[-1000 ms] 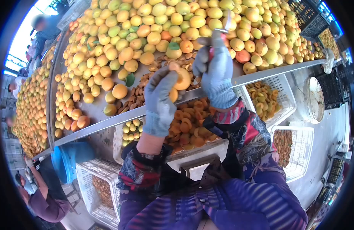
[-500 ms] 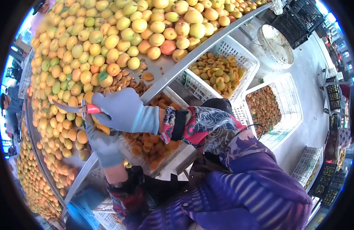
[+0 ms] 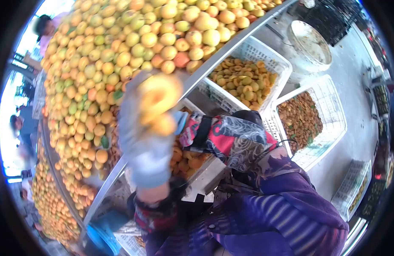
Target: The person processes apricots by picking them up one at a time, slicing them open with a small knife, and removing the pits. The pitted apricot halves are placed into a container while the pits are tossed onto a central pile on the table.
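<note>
Gloved left hand above the counter's edge, seen from my own head: my left hand (image 3: pixel 141 128), blurred, crosses in front of the metal edge of the counter (image 3: pixel 244 36), its fingers closed around an opened apricot (image 3: pixel 160 96) that faces upward. My right hand (image 3: pixel 180 121) lies behind it; only the blue cuff shows plainly, so I cannot tell how its fingers stand. The edge runs diagonally, with heaped whole apricots (image 3: pixel 99 55) on the far side and, on the near side, a white crate of halves (image 3: pixel 267 55) close against it. Farther right stand a crate of brown pits (image 3: pixel 329 106) and a white bucket (image 3: pixel 300 65); beyond them the gray floor (image 3: pixel 350 85) widens, giving more room than the narrow gap beside my forearms. Half a second earlier, my right hand lay uppermost with a red-handled knife; now my left hand has risen in front, the opened fruit shows fully, and the knife is hidden.
</note>
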Demonstrator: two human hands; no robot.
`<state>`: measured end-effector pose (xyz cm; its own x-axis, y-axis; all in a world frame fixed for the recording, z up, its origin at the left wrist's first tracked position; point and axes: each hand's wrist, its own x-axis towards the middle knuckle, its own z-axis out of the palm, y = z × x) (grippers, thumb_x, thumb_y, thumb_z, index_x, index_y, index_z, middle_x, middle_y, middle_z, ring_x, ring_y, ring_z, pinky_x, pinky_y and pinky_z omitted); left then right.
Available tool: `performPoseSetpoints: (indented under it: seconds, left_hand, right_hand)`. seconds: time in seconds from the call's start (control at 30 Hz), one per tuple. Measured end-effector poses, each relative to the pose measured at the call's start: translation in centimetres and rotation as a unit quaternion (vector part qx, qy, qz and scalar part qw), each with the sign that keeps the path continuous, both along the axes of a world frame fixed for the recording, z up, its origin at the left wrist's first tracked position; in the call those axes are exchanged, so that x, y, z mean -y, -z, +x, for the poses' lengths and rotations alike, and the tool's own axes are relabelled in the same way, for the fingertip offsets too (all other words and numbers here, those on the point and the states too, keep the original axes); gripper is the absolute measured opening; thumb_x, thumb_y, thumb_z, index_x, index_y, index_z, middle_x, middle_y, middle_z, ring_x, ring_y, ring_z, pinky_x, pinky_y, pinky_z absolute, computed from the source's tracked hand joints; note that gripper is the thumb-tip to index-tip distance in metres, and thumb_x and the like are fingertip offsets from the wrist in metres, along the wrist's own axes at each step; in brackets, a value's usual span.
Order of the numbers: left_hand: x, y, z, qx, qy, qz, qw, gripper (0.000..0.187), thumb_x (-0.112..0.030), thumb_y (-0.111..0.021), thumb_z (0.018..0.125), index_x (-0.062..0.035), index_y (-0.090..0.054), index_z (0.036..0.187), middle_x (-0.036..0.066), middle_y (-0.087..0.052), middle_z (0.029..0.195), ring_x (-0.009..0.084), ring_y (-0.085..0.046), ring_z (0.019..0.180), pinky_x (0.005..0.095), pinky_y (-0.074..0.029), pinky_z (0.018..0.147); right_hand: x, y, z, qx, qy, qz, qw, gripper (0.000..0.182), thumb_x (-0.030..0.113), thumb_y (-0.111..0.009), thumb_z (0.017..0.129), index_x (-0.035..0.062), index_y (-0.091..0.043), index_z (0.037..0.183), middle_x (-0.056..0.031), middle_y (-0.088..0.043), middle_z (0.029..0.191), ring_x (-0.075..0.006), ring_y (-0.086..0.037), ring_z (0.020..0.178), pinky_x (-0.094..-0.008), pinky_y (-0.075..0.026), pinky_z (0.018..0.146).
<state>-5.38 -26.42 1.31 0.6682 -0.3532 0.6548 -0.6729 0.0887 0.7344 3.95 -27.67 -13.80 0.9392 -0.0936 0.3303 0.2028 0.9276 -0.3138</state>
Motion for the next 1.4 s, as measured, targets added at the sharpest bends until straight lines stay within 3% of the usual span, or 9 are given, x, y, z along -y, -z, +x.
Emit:
performPoseSetpoints:
  seconds: [0.07,0.1,0.2,0.4,0.6,0.67,1.2,1.33,1.4]
  left_hand:
    - [4.2,0.3,-0.5,-0.408,0.296,-0.238,0.83,0.046,-0.006,-0.054,0.09,0.0033,-0.043,0.133,0.01,-0.055,0.114,0.0106,-0.058,0.083,0.0248,-0.049,0.066]
    - [6.4,-0.4,-0.5,-0.186,0.109,0.023,0.976,0.051,-0.014,-0.058,0.09,0.0029,-0.039,0.134,0.013,-0.056,0.111,0.015,-0.06,0.083,0.0273,-0.05,0.064]
    - [9.4,0.7,-1.3,-0.203,0.028,-0.145,0.968,0.052,-0.023,-0.067,0.084,0.0049,-0.046,0.123,0.023,-0.056,0.105,0.0366,-0.056,0.093,0.0402,-0.044,0.083]
    - [-1.6,0.5,0.0,-0.027,-0.163,-0.012,0.986,0.03,-0.001,-0.061,0.084,0.0016,-0.059,0.114,0.009,-0.064,0.101,0.0153,-0.061,0.089,0.0274,-0.048,0.081]
    - [-16.7,5.9,7.2,-0.056,-0.386,0.173,0.904,0.03,-0.01,-0.068,0.078,-0.0093,-0.063,0.107,0.011,-0.063,0.096,0.0251,-0.063,0.082,0.0327,-0.051,0.074]
    - [-19.6,6.1,8.1,-0.085,-0.471,0.498,0.723,0.031,-0.021,-0.071,0.076,-0.0121,-0.064,0.105,0.011,-0.062,0.101,0.0299,-0.058,0.096,0.039,-0.048,0.083]
    - [-30.0,5.6,5.0,-0.048,-0.566,0.355,0.743,0.026,-0.018,-0.068,0.079,-0.0081,-0.066,0.103,0.012,-0.066,0.091,0.0202,-0.064,0.072,0.0309,-0.052,0.065]
    - [-35.9,5.4,2.6,-0.273,-0.531,0.323,0.735,0.028,-0.023,-0.067,0.077,-0.0084,-0.065,0.1,0.017,-0.066,0.09,0.031,-0.064,0.085,0.0372,-0.05,0.074]
    - [-38.2,8.7,2.0,-0.228,-0.463,0.427,0.743,0.03,-0.014,-0.067,0.079,-0.0044,-0.065,0.107,0.009,-0.066,0.08,0.0135,-0.059,0.065,0.028,-0.049,0.062]
  right_hand:
    - [1.2,-0.6,-0.4,-0.069,0.007,-0.046,0.997,0.024,0.025,-0.051,0.093,0.0074,-0.055,0.108,-0.006,-0.057,0.096,-0.0158,-0.054,0.081,-0.032,-0.046,0.071]
    - [2.6,-2.0,-0.9,-0.135,0.024,-0.099,0.986,0.029,0.033,-0.051,0.092,0.0073,-0.055,0.104,-0.0042,-0.056,0.083,-0.0136,-0.051,0.067,-0.0295,-0.043,0.06]
    - [5.6,-10.3,-3.5,-0.315,0.023,-0.387,0.866,0.044,0.049,-0.049,0.092,0.0064,-0.058,0.097,-0.0003,-0.053,0.059,-0.0089,-0.045,0.041,-0.0239,-0.036,0.038]
    - [6.1,-7.7,-2.7,-0.189,0.064,-0.385,0.901,0.02,0.022,-0.059,0.087,0.0049,-0.059,0.098,-0.0027,-0.058,0.064,-0.0081,-0.045,0.043,-0.0238,-0.037,0.039]
    - [4.6,-11.8,-5.0,-0.221,0.019,-0.392,0.893,0.02,0.02,-0.064,0.084,0.0054,-0.061,0.097,-0.0028,-0.056,0.062,-0.0067,-0.041,0.038,-0.0208,-0.03,0.034]
    - [4.2,-11.5,-4.8,-0.229,0.0,-0.4,0.887,0.02,0.02,-0.064,0.084,0.0052,-0.061,0.097,-0.0027,-0.056,0.062,-0.0067,-0.041,0.038,-0.0208,-0.03,0.034]
    - [3.7,-11.1,-4.5,-0.231,-0.026,-0.424,0.875,0.025,0.026,-0.062,0.088,0.0035,-0.061,0.1,-0.0029,-0.058,0.064,-0.0061,-0.043,0.04,-0.0207,-0.034,0.037]
    - [3.7,-10.6,-4.6,-0.226,-0.029,-0.435,0.871,0.027,0.027,-0.061,0.088,0.0038,-0.061,0.102,-0.0026,-0.058,0.065,-0.006,-0.042,0.04,-0.0207,-0.034,0.038]
    - [3.7,-10.5,-4.7,-0.197,-0.026,-0.443,0.874,0.028,0.028,-0.061,0.088,0.0043,-0.061,0.102,-0.0021,-0.057,0.066,-0.0057,-0.042,0.042,-0.0206,-0.034,0.039]
